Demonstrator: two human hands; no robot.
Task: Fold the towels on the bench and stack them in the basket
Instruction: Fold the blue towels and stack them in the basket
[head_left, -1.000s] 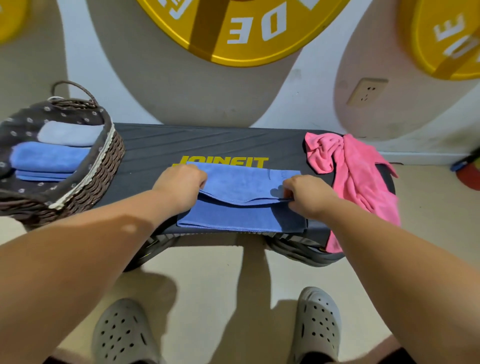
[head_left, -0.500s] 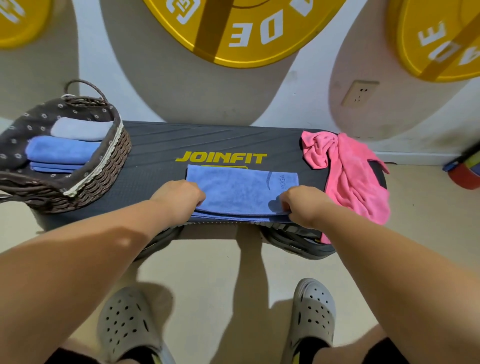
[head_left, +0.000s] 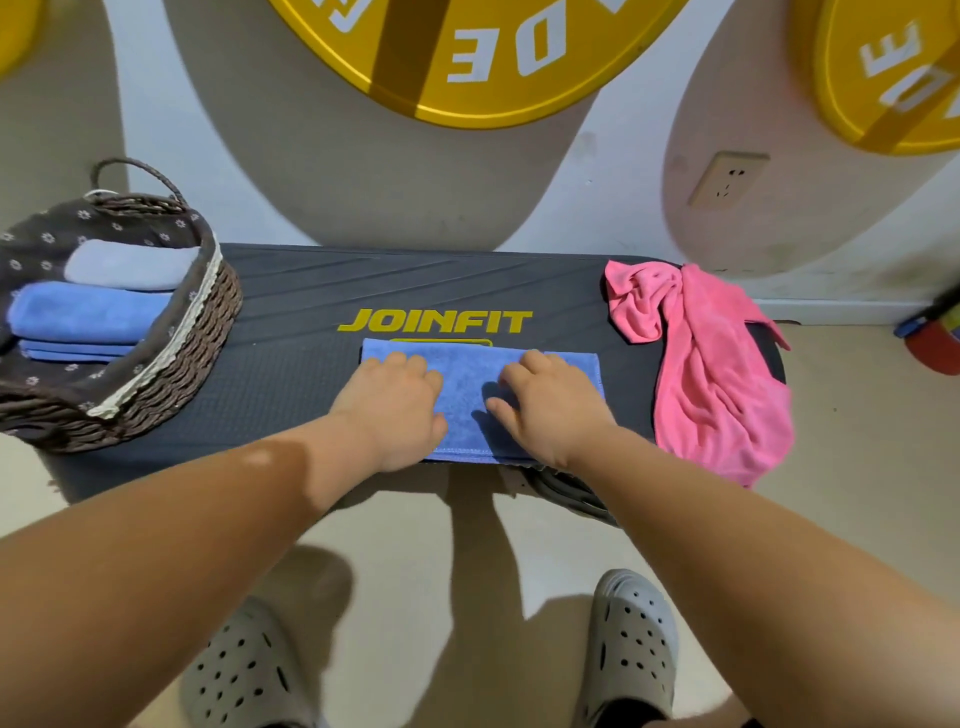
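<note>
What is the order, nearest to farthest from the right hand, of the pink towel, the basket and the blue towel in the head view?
1. Blue towel: pressed under the right hand.
2. Pink towel: to its right, at the bench end.
3. Basket: far left, beyond the left hand.

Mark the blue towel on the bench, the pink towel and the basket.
blue towel (head_left: 466, 382), head view, bare cloth at its middle.
pink towel (head_left: 719, 395), head view, its draped middle part.
basket (head_left: 208, 338), head view, woven side wall.
</note>
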